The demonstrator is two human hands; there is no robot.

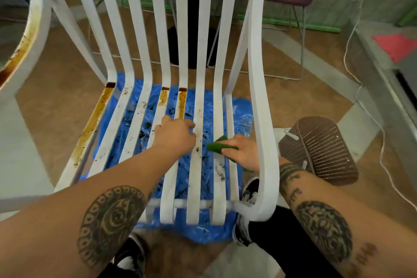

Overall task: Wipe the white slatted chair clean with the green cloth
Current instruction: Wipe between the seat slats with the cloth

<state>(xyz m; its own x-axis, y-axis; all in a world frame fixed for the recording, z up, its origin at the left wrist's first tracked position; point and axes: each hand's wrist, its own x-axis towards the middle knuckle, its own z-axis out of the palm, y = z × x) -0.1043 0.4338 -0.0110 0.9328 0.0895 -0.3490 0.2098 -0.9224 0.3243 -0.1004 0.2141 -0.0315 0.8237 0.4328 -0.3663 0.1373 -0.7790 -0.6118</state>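
Top of chair (258, 97) beyond upper edge

Both our forearms reach forward; left hand (174, 134) curls round a slat (182, 106), right hand (241, 149) pinches the green cloth (217, 145).

The light is soft, even and fairly bright, with no hard shadows or glare anywhere. The wide lens bows the slats of the chair (200, 106) outward toward the picture's edges. Its front rail (191, 204) is smeared by motion blur, and fine detail looks soft throughout.
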